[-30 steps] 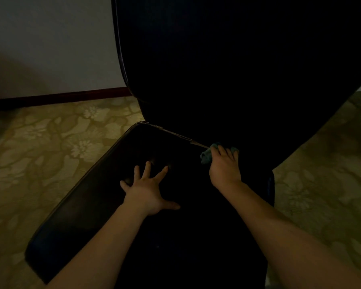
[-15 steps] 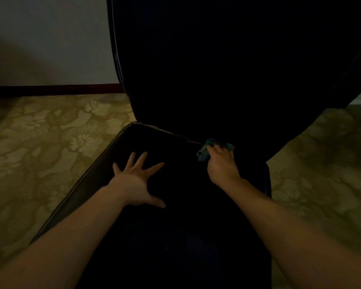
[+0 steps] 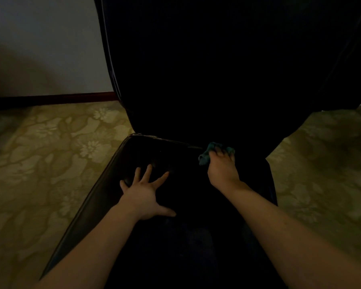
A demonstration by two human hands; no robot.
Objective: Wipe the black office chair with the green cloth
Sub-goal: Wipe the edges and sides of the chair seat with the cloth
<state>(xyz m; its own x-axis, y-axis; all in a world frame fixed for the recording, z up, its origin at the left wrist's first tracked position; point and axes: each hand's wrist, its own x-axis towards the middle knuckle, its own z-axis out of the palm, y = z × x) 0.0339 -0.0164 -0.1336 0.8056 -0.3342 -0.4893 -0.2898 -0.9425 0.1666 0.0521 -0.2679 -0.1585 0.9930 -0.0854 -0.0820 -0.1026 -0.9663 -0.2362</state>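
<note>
Nearest the camera, two bare forearms reach in from six o'clock over the seat of the black office chair (image 3: 104, 197), whose long axis runs away toward twelve o'clock, where the backrest (image 3: 196, 69) stands upright and fills the far middle of the view. Taking the seat as the clock face, the left hand (image 3: 146, 197) lies flat at about ten o'clock, fingers straight and spread, thumb out toward three, holding nothing and pressing on the seat. Further on, at about one o'clock, the right hand (image 3: 222, 170) has its grip closed round the green cloth (image 3: 205, 158), fingers curled over it, right at the seam where seat meets backrest. The cloth is bunched into a small wad that peeps out on both sides of the fingers, its visible length lying roughly from eight to two o'clock. It looks soft, light and limp, best held balled in the palm so that a fold meets the surface. The chair's left edge shows a dull sheen, so the covering is probably smooth and a little slick; an office chair may swivel or roll when pushed, hence the bracing palm. Beyond lie a flower-patterned floor (image 3: 40, 163), a dark skirting board (image 3: 56, 98) and a pale wall (image 3: 40, 38).
</note>
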